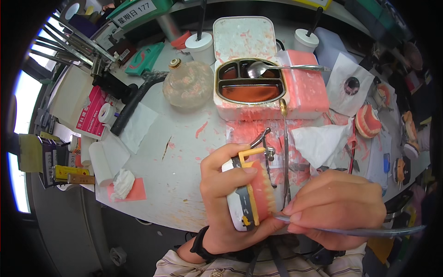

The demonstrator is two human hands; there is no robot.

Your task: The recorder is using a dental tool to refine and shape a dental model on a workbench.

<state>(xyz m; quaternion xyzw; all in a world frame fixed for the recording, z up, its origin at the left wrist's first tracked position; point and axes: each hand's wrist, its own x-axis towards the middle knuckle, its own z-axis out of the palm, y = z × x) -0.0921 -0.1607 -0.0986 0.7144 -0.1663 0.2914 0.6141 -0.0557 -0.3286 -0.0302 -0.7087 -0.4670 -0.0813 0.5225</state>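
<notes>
My left hand [220,196] is closed around a dental model [236,210] with a white and dark-banded base. Pink wax [262,196] with a row of pale teeth covers its right-facing side, and a yellow piece juts from its top. My right hand [339,203] pinches a slim carving tool [392,232] with a bluish-grey handle pointing right. The tool's tip meets or nearly meets the lower end of the tooth row; whether it touches, I cannot tell. Just beyond the model, a metal articulator-like frame [270,152] and a long wax spatula [285,143] lie on the table.
Behind stands a wax heater [249,110] with dark and red molten wax, a spoon [260,69] across it. A glass spirit lamp [187,87] is left of it. White tissue [323,141] and another denture model [368,121] lie right; a paper roll [100,162] lies left.
</notes>
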